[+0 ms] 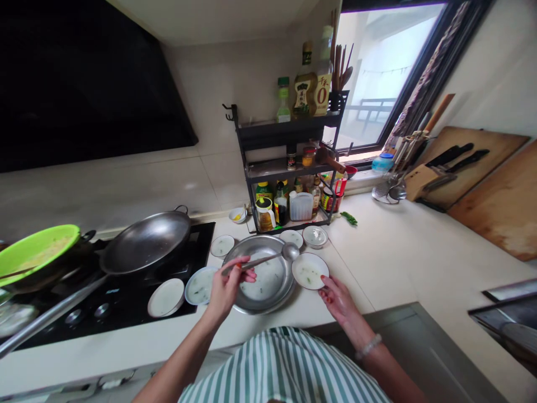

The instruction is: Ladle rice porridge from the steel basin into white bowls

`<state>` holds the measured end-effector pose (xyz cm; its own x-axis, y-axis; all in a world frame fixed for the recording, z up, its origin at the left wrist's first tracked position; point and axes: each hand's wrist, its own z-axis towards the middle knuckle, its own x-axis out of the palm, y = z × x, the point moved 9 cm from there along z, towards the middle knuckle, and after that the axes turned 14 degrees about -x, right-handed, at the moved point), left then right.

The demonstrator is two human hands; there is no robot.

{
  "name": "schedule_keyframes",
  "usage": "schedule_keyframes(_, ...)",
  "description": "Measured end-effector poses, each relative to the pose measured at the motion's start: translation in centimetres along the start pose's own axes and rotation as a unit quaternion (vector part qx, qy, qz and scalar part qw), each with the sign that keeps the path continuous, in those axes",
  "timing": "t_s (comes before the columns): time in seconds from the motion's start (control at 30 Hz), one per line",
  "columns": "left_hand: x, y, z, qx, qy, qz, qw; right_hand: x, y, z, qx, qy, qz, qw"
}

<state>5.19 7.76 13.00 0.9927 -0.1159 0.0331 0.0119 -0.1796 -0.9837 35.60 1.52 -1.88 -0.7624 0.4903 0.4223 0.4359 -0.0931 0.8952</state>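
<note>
My left hand (230,282) is closed around the handle of a metal ladle (268,259), whose round bowl reaches toward the right rim of a large metal basin (287,294). Pale liquid with green bits lies in the basin. With thumb and fingers, my right hand (337,298) grips the edge of a small bowl (309,271) of whitish soup with green flecks, just right of the basin. Around the basin stand more filled bowls: a wide bowl (200,285) at its left, a white bowl (166,298) farther left, and several smaller ones behind.
A wok (146,242) sits on the black stove (121,302), its long handle pointing toward me. Left of it is a green colander (39,246). A black spice rack (289,131) with bottles stands behind the basin. A knife block (423,179) and cutting boards lean at right.
</note>
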Motion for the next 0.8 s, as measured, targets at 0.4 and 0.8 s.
schedule_keyframes(0.4,-4.3,7.0,4.1,-0.008,-0.095,0.105,0.990,-0.5,0.3,0.4,-0.006,0.003,-0.015,1.000)
schedule_keyframes(0.8,-3.7,9.9,4.9,-0.108,-0.104,-0.060,0.987,-0.6,0.8,0.5,0.003,0.006,-0.028,1.000)
